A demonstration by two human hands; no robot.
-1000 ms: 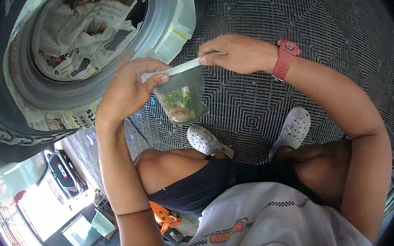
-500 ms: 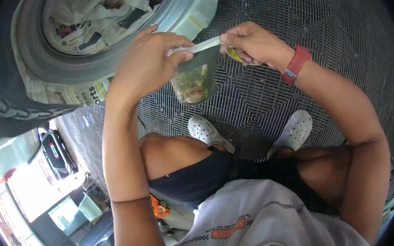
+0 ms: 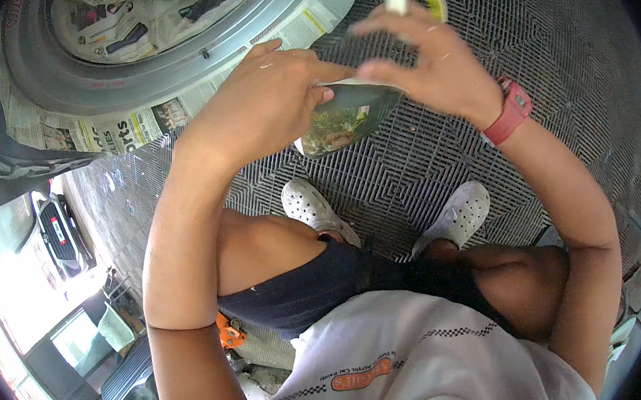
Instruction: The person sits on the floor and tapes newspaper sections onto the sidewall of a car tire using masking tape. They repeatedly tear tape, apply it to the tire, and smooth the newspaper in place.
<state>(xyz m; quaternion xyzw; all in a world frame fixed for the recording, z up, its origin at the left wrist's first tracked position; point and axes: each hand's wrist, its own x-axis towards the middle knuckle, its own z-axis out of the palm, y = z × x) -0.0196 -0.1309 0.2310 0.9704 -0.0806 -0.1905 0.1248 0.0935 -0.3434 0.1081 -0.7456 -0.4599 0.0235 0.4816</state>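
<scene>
My left hand pinches the top edge of a curled sheet between thumb and fingers. The sheet has a dark green upper part and a leafy-looking picture lower down. A pale strip of masking tape runs along its top edge, partly hidden by the fingers. My right hand, wearing a red wristwatch, is blurred by motion. Its thumb is at the right end of the strip, and its raised fingers carry a roll of masking tape with a yellow inner ring.
At the upper left is a grey wheel rim in a tyre, with newspaper tucked around its edge and across its centre. Dark ribbed matting covers the floor around my light clogs. An orange object lies beside my left arm.
My right hand has moved slightly right and its fingers have lifted, swinging the tape roll up and away. The sheet has shifted right and tilted in my left hand's pinch.
</scene>
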